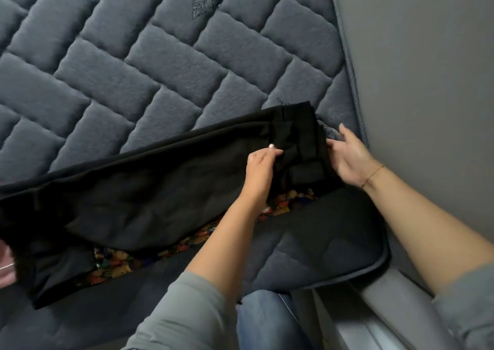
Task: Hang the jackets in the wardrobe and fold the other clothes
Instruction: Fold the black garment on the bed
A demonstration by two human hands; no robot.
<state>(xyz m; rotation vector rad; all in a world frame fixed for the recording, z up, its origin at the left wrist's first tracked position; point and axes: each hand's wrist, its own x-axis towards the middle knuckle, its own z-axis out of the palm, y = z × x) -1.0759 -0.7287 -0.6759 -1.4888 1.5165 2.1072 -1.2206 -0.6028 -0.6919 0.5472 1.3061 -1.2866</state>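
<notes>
A long black garment (149, 189) lies stretched across the near part of a quilted grey-blue mattress (139, 63), its waistband end at the right. My left hand (260, 170) pinches the black cloth near that waistband. My right hand (350, 157) holds the waistband's right edge with its fingers spread. Under the black garment a colourful patterned cloth (125, 264) shows along its lower edge.
A grey wall or headboard panel (417, 77) rises to the right of the mattress. The mattress corner (374, 267) sits close to my right forearm. A pinkish object (5, 264) peeks in at the left edge. My jeans-clad legs (267, 320) are at the bottom.
</notes>
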